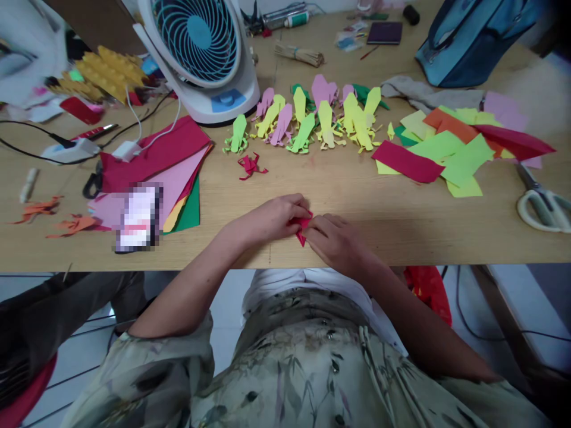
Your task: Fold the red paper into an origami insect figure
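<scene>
Near the table's front edge, a small piece of folded red paper (302, 236) lies between my two hands. My left hand (285, 215) has its fingers closed on the paper's left and upper side. From the right, my right hand (334, 236) pinches it with bent fingers. Much of the paper is hidden under the fingers, so its full shape cannot be made out. Beyond my hands sits a red folded paper figure (252, 166) with thin legs. Behind it stand rows of green, yellow and pink paper figures (326, 122).
Loose coloured paper pieces (446, 151) and white-handled scissors (542, 205) lie at right. On the left are large paper sheets (156, 154), a blurred-out phone (139, 217), orange paper figures (74, 224) and a power strip (71, 150). A fan (200, 59) and blue bag (477, 41) stand behind.
</scene>
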`<state>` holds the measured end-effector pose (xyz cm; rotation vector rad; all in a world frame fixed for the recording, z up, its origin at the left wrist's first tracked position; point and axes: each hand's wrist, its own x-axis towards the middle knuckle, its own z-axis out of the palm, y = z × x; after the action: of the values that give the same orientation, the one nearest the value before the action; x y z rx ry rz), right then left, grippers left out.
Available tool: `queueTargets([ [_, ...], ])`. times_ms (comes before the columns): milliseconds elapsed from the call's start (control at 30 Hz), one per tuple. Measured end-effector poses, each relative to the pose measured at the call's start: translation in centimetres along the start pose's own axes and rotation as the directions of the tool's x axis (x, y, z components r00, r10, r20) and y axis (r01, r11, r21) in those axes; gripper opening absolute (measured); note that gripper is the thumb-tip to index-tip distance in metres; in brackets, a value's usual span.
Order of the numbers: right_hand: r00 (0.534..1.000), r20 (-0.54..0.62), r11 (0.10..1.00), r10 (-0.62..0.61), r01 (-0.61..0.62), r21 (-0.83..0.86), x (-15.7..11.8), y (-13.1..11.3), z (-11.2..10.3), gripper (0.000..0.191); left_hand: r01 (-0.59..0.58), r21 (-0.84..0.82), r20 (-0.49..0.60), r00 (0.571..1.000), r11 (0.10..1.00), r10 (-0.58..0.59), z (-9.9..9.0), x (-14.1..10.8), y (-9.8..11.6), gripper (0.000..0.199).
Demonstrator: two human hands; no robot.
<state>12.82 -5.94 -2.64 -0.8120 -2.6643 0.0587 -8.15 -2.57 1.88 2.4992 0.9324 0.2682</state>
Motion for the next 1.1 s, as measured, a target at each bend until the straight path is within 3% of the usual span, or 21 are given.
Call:
queueTargets([
  [300, 0.997, -0.066, 1.000, -0.026, 0.026, -0.001, -0.3, 0.0, 0.0, 0.025, -0.035, 0.095, -0.056, 0.998, 0.995, 0.041, 0.3, 0.0, 0.0, 0.034],
  [700, 0.997, -0.066, 0.999, -0.028, 0.030, 0.029, -0.2, -0.1, -0.3, 0.029, -0.038, 0.039, -0.136, 0.990, 0.998, 0.043, 1.2, -0.6, -0.2, 0.039],
  [900, 0.999, -0.008, 0.991, -0.034, 0.035, 0.131, -0.3, 0.0, -0.7, 0.029, -0.058, 0.048, -0.151, 0.986, 0.997, 0.065, 1.3, -1.0, -0.3, 0.041],
  [1100, 0.998, -0.023, 0.973, -0.059, 0.062, 0.223, -0.8, 0.1, -0.9, 0.030, -0.052, 0.065, -0.156, 0.986, 0.997, 0.061, 1.5, -1.3, 0.0, 0.034],
])
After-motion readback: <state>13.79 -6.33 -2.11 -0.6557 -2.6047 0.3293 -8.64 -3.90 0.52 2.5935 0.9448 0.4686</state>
